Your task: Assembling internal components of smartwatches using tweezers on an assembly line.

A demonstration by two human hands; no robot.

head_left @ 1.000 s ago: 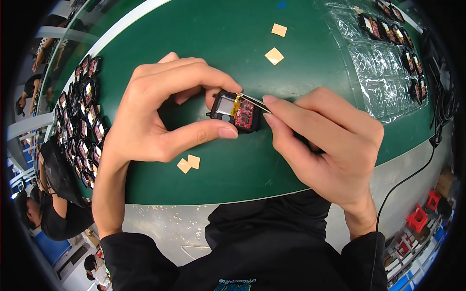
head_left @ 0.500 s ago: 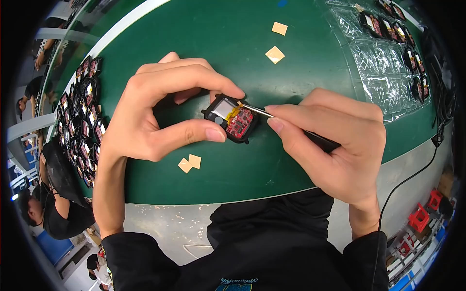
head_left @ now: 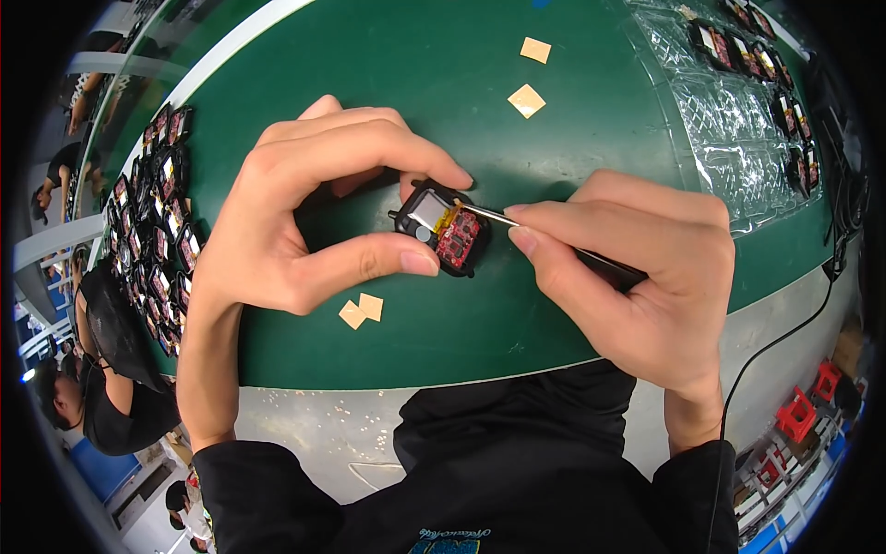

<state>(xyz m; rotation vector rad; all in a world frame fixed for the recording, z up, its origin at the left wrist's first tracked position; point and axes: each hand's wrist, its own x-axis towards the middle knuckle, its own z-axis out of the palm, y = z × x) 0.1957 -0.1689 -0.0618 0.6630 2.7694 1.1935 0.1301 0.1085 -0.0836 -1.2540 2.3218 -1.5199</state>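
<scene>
Between the thumb and fingers of my left hand [head_left: 314, 203] is a small black device housing [head_left: 472, 270], gripped by its edges and open on top. Inside it lie a silver battery cell [head_left: 428, 207], a red circuit board [head_left: 459, 238] and a strip of yellow tape between them. My right hand [head_left: 637, 268] pinches slim tweezers [head_left: 491, 215], dark at the back and shiny metal at the front. Their tip touches or hovers right over the tape at the housing's upper right; I cannot tell which.
Small tan square pieces [head_left: 527, 101] lie on the green table [head_left: 388, 355], beyond and nearer than my hands. Many similar devices [head_left: 161, 245] crowd the left side. Clear plastic trays [head_left: 729, 129] holding more stand at the far right. A black cable [head_left: 775, 337] hangs at the right.
The housing has shifted slightly right and turned a little in my left hand's fingers. The tweezers stay at the same corner, and my right hand has barely moved.
</scene>
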